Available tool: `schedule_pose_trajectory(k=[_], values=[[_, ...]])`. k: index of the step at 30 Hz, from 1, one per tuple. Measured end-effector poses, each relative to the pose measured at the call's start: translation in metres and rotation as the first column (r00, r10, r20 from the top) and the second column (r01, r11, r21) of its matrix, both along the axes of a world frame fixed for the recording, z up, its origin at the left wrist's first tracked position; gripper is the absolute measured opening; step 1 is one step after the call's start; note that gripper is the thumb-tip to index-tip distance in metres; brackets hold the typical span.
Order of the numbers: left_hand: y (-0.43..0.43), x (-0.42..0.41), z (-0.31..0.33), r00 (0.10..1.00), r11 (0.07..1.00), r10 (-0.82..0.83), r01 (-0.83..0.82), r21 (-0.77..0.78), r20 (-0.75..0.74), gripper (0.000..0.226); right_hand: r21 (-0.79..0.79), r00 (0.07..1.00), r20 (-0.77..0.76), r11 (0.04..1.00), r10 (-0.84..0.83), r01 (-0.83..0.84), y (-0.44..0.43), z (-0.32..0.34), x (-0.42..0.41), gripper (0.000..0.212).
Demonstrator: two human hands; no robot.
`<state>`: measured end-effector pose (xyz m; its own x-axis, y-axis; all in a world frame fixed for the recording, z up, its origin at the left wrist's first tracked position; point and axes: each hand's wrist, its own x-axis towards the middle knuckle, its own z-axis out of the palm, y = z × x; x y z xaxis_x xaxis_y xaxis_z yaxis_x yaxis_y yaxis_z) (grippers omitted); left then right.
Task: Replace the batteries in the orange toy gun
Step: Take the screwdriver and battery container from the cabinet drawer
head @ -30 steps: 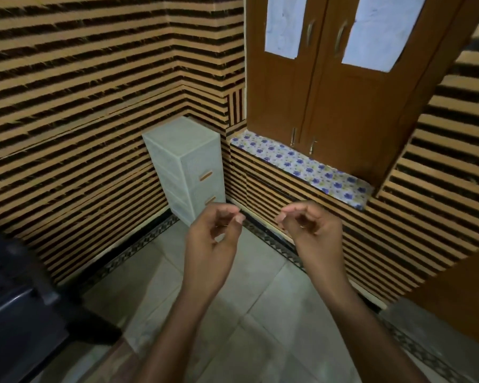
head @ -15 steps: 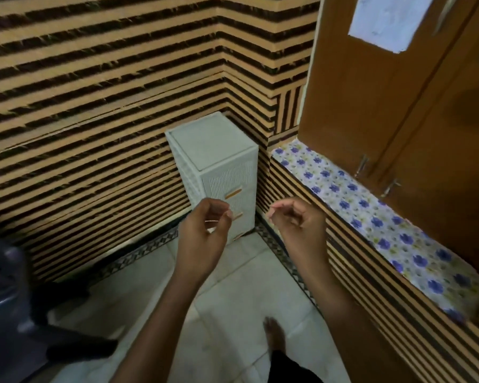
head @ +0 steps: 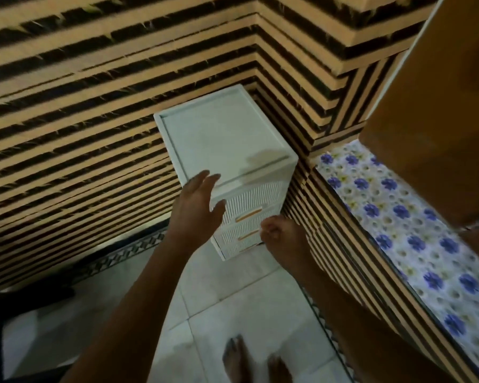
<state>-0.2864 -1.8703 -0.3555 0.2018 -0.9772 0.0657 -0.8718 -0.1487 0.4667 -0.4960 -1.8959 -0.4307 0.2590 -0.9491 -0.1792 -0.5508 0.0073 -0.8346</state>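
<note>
White plastic drawer unit (head: 227, 139) stands in the far corner, drawers closed, contents hidden. Left hand (head: 197, 208) spread open before it; right hand (head: 284, 237) curled, seemingly empty.

Drawer unit (head: 224, 139) wedged in corner

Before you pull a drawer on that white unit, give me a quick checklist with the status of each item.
1. Drawer unit in reach: ok, both hands are at its front.
2. Drawers shut: ok, the visible fronts look flush.
3. Left hand free: ok, fingers spread, holding nothing.
4. Right hand grip on a drawer handle: cannot tell, its curled fingers sit beside the second handle.
5. Orange toy gun in sight: not ok, nowhere in view.
</note>
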Motion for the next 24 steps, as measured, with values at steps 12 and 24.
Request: schedule_pose_trajectory(k=[12, 24], values=[[-0.047, 0.06, -0.128, 0.971, 0.977, -0.191, 0.203, -0.071, 0.141, 0.051, 0.184, 0.844, -0.37, 0.921, 0.388, -0.343, -0.093, -0.166, 0.06, 0.055], [-0.05, 0.06, -0.122, 0.977, 0.977, -0.21, 0.211, -0.04, 0.048, 0.051, -0.284, 0.743, -0.644, 0.844, 0.184, -0.455, -0.048, -0.166, 0.019, 0.041]])
